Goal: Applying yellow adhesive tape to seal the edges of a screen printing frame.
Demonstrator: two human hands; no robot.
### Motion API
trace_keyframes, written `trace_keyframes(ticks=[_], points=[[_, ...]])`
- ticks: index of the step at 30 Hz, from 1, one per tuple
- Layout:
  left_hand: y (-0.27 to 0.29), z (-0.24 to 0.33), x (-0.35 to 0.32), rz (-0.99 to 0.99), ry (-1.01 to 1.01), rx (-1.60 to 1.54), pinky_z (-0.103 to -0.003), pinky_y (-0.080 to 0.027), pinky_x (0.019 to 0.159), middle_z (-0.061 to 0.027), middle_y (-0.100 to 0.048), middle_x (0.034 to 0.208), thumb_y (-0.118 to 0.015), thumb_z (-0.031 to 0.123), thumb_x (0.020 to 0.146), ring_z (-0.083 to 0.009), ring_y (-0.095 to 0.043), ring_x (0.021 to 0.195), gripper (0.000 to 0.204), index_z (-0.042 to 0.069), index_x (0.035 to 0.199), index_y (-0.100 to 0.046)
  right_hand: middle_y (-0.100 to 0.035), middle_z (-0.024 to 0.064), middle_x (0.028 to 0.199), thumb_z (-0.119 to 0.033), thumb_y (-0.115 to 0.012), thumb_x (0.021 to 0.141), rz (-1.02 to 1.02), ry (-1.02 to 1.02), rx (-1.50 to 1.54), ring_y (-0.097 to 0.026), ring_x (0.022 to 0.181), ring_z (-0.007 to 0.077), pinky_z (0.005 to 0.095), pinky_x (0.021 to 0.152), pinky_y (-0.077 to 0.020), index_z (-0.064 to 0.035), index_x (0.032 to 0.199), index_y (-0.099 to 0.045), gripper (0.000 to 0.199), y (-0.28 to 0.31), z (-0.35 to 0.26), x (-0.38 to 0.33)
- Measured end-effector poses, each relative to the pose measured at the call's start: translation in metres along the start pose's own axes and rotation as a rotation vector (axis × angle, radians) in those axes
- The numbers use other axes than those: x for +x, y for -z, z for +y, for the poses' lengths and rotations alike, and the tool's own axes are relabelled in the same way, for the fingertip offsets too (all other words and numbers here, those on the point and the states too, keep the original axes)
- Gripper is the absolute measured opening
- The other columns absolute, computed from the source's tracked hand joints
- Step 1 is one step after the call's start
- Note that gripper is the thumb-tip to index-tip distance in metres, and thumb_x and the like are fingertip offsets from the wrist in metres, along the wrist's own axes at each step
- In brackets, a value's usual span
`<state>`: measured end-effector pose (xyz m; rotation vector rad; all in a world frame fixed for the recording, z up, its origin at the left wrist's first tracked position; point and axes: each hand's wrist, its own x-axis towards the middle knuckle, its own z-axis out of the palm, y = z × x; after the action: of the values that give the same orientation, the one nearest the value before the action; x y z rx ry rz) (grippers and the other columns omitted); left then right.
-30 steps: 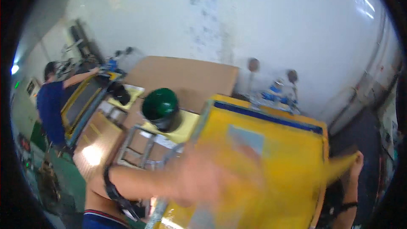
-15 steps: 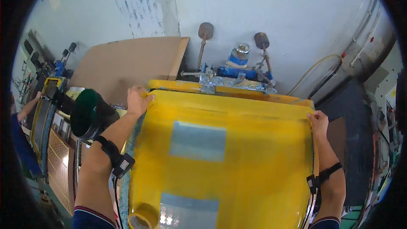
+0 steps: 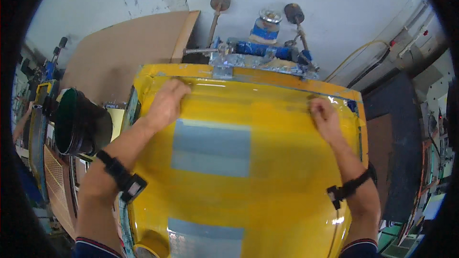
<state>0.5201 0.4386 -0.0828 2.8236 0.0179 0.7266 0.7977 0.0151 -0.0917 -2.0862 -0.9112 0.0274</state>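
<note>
Across the yellow screen (image 3: 296,162) lie grey rectangles (image 3: 211,150).

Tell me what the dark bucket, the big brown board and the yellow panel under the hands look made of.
Dark bucket: probably plastic, smooth with a soft sheen.
Brown board: likely cardboard or fibreboard, given its matt, even face.
Yellow panel: seemingly a glossy coating, shown by bright glints; its grey patches may be mesh or film, but no weave can be made out.

Brown board (image 3: 129,43) before pale wall (image 3: 339,24)
</note>
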Motion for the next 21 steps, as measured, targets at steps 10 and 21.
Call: trace_keyframes(ticks=[10, 21], points=[[0.126, 0.084, -0.095, -0.359, 0.2, -0.044, -0.048, -0.048, 0.099, -0.0225, -0.059, 0.123, -0.054, -0.006, 0.075, -0.0421, -0.056, 0.116, 0.058, 0.006, 0.132, -0.053, -0.068, 0.0141, 0.113, -0.015, -0.071, 0.086, 0.098, -0.176, -0.165, -0.062, 0.108, 0.0282, 0.0374, 0.092, -0.0493, -0.0022, 0.118, -0.063, 0.036, 0.107, -0.029, -0.058], [0.262, 0.256, -0.312, -0.673, 0.037, -0.313, -0.049, -0.048, 0.096, -0.0149, -0.066, 0.109, -0.072, 0.013, 0.079, -0.0358, -0.061, 0.109, 0.033, 0.007, 0.11, -0.064, -0.058, 0.02, 0.128, -0.018, -0.07, 0.084, -0.655, 0.203, 0.146, -0.051, 0.123, 0.0401, 0.0464, 0.108, -0.0395, -0.0091, 0.127, -0.058, 0.046, -0.076, -0.242, -0.313]])
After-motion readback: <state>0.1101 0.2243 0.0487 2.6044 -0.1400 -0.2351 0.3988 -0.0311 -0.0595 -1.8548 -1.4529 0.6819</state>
